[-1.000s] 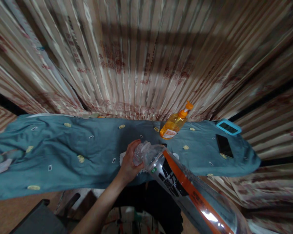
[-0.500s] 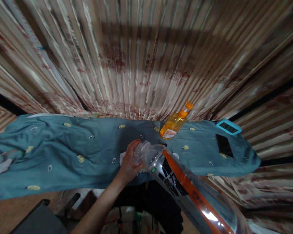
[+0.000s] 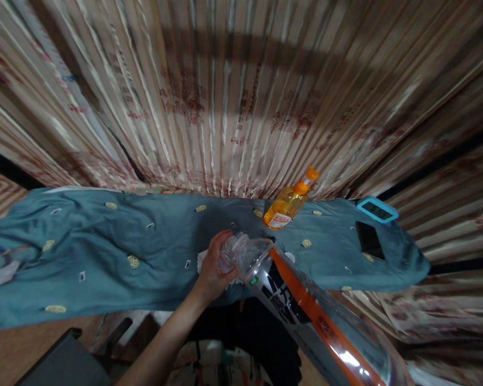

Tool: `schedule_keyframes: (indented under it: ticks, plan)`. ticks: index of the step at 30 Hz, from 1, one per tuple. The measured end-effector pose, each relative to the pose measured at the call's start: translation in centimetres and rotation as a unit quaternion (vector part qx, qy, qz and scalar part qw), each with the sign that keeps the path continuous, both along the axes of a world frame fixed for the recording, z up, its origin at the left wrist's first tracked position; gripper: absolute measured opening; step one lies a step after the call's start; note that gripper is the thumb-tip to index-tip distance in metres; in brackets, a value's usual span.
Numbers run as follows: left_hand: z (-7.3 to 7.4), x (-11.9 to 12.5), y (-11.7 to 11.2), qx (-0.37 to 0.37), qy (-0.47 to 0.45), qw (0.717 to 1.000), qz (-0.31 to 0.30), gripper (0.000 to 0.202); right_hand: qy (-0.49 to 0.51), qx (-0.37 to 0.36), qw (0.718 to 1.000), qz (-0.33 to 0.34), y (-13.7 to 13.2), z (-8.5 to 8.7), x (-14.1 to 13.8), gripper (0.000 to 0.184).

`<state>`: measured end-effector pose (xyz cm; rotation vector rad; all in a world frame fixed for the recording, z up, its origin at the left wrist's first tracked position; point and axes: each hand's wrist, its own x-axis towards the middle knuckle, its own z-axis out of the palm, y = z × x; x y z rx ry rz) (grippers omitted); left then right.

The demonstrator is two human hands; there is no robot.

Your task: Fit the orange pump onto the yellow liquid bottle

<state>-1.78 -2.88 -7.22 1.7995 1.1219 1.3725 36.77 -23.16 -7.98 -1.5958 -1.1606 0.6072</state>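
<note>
My left hand (image 3: 212, 272) is closed around a small clear plastic container (image 3: 227, 254) with ridged sides. Against its upper end lies the neck of a big clear plastic bottle (image 3: 301, 305) with a silver, orange and black label. This bottle slants, neck down to the left, its base running out at the lower right. Whether liquid passes between the two cannot be made out. My right hand does not show; the large bottle's lower part is beyond the frame. Under my left hand lies a white scalloped-edged piece (image 3: 202, 260), partly covered.
An orange pump bottle (image 3: 284, 209) stands behind the big bottle on the teal cloth (image 3: 156, 236). A phone (image 3: 370, 240) and a blue-framed digital clock (image 3: 377, 209) lie at the right. Crumpled white tissue (image 3: 0, 276) is at the far left. Striped curtains (image 3: 241, 96) hang close around.
</note>
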Motion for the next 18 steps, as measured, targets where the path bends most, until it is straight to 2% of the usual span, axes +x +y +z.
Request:
schedule_keyframes:
  ticks: [3,7,10,14,18]
  plan:
    - [-0.1,0.1,0.0,0.004,0.0,1.0,0.0,0.073,-0.005,-0.027,1.0,0.014,1.5,-0.1,1.8,0.035]
    - [-0.3,0.1,0.0,0.004,0.006,1.0,0.008,0.072,-0.021,-0.002,1.0,0.008,3.7,-1.4,1.5,0.053]
    - [-0.2,0.1,0.1,0.011,0.01,1.0,0.008,0.072,-0.03,0.021,0.999,-0.008,4.1,-1.8,0.4,0.058]
    - [-0.1,-0.1,0.1,0.013,0.008,1.0,-0.004,0.075,-0.035,0.034,0.999,-0.014,4.4,-0.6,-0.3,0.057]
    - [0.1,0.0,0.0,-0.006,0.005,1.0,0.007,0.072,-0.038,0.034,0.999,-0.015,3.0,2.3,-2.6,0.055]
